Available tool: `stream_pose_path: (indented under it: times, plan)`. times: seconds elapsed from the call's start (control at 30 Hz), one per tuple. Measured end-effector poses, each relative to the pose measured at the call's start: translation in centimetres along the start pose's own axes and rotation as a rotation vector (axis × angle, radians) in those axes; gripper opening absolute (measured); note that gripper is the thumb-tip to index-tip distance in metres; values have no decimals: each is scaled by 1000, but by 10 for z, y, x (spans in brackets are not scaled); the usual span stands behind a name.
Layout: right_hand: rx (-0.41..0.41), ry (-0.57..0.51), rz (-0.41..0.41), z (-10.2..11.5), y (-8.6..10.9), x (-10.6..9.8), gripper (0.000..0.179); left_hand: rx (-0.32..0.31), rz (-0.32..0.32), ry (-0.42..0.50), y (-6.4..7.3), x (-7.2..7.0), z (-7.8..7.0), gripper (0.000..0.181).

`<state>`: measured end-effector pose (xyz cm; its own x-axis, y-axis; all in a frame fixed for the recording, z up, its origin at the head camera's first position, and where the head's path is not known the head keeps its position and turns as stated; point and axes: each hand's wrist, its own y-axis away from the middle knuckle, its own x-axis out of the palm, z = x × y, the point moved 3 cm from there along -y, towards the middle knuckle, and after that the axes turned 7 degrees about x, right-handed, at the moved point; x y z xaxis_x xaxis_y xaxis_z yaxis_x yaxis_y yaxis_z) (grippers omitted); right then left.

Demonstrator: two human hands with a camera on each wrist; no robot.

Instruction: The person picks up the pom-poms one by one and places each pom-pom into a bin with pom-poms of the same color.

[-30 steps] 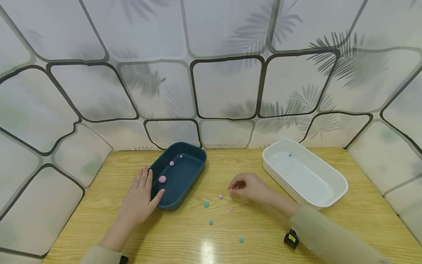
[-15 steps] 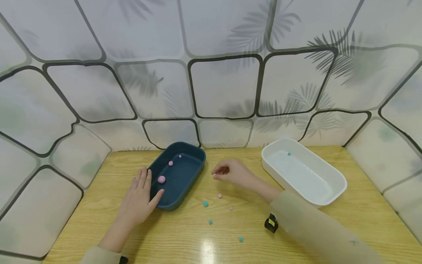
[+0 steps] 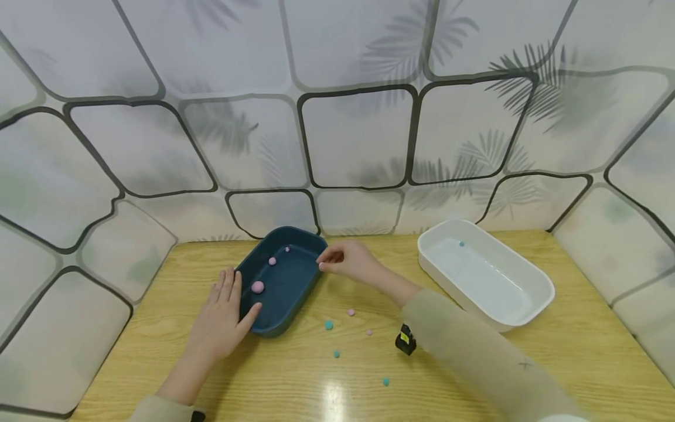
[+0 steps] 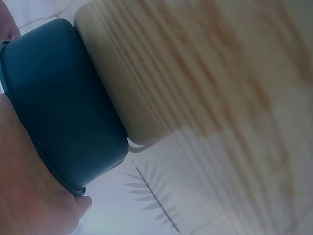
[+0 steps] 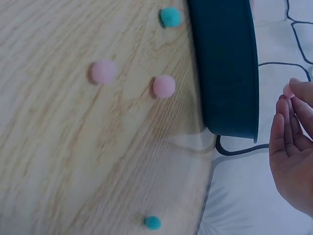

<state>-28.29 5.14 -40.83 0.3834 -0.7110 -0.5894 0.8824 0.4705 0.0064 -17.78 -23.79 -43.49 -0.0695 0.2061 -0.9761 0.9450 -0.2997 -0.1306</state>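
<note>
My right hand (image 3: 350, 262) pinches a small pink pom-pom (image 5: 288, 91) between thumb and fingertips, just over the right rim of a dark blue tray (image 3: 297, 284). Inside that tray lie three pink pom-poms, the largest (image 3: 257, 287) towards the left side. My left hand (image 3: 218, 319) rests on the tray's left rim with straight fingers, its thumb over the near part. In the left wrist view, the tray's outer wall (image 4: 66, 105) hides most of the fingers. Two pink pom-poms (image 3: 351, 312) and three teal pom-poms (image 3: 329, 324) lie on the table between the containers.
A white tray (image 3: 490, 284) stands on the right of the wooden table (image 3: 295, 381), with one teal pom-pom (image 3: 462, 243) inside. A patterned wall covering (image 3: 358, 140) rises behind the table and along its sides.
My right hand has moved left and away from me, from above the table to the blue tray's right rim, carrying the pink pom-pom. The left hand has stayed in place.
</note>
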Motion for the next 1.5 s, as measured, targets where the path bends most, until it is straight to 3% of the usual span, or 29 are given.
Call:
stream_pose_path:
  times: [0.77,1.03,1.5]
  plan:
    - [39,-64,-53,20,-53,11,18,-2,-13,-8,-1,-1,-1,86]
    - [73,-57,-49,15,-55,23,15,-5,-8,-12,0,0,0,86]
    - [106,22,-75,16,-57,27,16,0,-12,-7,-1,0,0,85]
